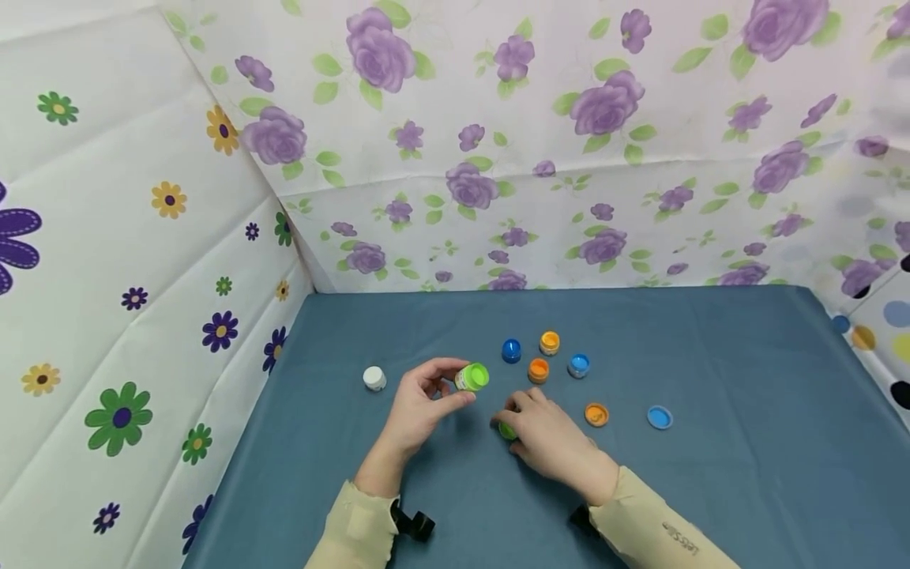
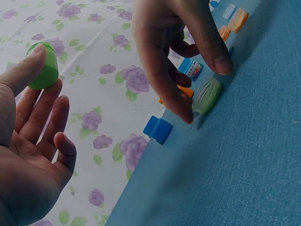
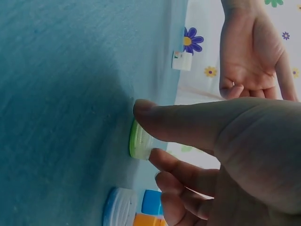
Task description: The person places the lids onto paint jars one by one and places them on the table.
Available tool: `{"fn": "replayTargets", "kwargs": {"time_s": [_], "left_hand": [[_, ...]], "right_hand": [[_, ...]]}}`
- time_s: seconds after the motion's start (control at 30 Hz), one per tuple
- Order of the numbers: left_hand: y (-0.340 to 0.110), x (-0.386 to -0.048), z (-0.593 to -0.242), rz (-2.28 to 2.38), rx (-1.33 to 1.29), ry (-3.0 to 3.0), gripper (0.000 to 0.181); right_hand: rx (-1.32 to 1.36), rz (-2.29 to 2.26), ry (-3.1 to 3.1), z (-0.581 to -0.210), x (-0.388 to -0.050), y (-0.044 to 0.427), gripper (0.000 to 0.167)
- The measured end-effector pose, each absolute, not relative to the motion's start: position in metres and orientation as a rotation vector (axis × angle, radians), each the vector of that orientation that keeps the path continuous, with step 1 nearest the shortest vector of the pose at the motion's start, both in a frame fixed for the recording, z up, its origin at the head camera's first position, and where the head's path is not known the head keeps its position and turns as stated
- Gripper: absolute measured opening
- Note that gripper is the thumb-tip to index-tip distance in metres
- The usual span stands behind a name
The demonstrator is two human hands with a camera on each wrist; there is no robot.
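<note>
My left hand (image 1: 419, 407) holds a green jar (image 1: 472, 377) between thumb and fingers, raised off the table; in the left wrist view the jar (image 2: 45, 70) is upright. To its right, my right hand (image 1: 550, 435) reaches down around a green lid (image 1: 507, 431). The right wrist view shows this lid (image 3: 140, 141) flat on the cloth, pale ridged side up, a fingertip at its edge and the thumb partly covering it. In the left wrist view the thumb stands slightly off the lid (image 2: 207, 96). Whether the fingers press the lid is unclear.
Beyond my right hand stand a dark blue jar (image 1: 511, 351), a yellow-orange jar (image 1: 550, 342), an orange jar (image 1: 538, 371) and a light blue jar (image 1: 579, 365). An orange lid (image 1: 596, 414) and a blue lid (image 1: 659, 417) lie at right. A white jar (image 1: 374, 378) stands at left.
</note>
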State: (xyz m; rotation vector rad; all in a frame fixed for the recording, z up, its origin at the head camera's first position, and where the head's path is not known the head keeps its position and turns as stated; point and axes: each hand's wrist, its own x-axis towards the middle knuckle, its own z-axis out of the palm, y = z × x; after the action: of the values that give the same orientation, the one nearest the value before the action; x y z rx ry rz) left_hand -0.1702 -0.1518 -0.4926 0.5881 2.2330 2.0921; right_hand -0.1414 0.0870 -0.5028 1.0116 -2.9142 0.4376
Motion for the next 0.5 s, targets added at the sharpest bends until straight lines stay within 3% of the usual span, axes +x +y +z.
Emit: {"fn": "replayTargets", "kwargs": {"time_s": [0.37, 0.5], "left_hand": [[-0.151, -0.170, -0.494, 2.106, 0.556, 2.216, 0.038], [-0.149, -0.170, -0.494, 2.092, 0.566, 2.205, 0.038]], "right_hand": [[0.980, 0.467, -2.971, -0.500, -0.143, 0.092, 0.028], [0.858, 0.639, -3.027, -0.488, -0.144, 0.099, 0.024]]}}
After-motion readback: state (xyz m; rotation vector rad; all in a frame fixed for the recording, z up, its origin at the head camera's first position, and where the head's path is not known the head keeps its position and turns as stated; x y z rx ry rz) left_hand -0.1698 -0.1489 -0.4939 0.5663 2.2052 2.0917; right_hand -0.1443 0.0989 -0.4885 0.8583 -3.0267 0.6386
